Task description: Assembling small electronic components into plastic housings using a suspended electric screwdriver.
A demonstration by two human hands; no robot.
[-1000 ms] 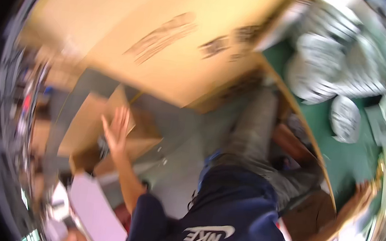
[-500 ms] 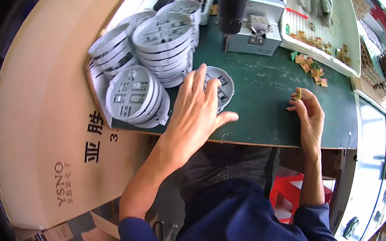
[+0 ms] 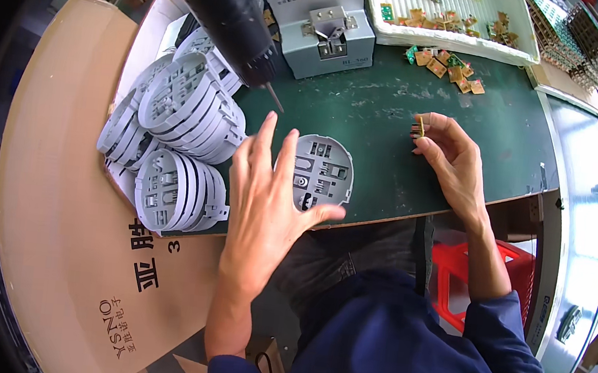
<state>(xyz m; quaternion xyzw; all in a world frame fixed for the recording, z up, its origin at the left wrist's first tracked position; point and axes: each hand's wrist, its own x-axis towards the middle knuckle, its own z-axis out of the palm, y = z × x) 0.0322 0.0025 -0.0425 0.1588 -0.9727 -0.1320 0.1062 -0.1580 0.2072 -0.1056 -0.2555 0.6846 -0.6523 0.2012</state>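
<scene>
A round grey plastic housing [image 3: 326, 168] with slots and compartments lies face up on the green workbench, near its front edge. My left hand [image 3: 262, 201] is spread open over its left side, thumb reaching along the near rim and fingers pointing away. Part of the housing's left edge hides behind that hand; whether they touch I cannot tell. To the right, my right hand [image 3: 455, 159] pinches a small circuit board [image 3: 421, 129], seen edge-on with dark parts on its left face, above the bench.
Stacks of similar grey housings [image 3: 191, 106] stand at left. A black electric screwdriver [image 3: 232, 23] hangs with its bit over the bench. Behind are a grey dispenser [image 3: 337, 63] and a white foam tray [image 3: 460, 43] of boards; several loose boards [image 3: 457, 70] lie before it.
The whole view has shifted and turned. My left hand sits further left of the housing, uncovering more of it. My right hand still pinches the small board.
</scene>
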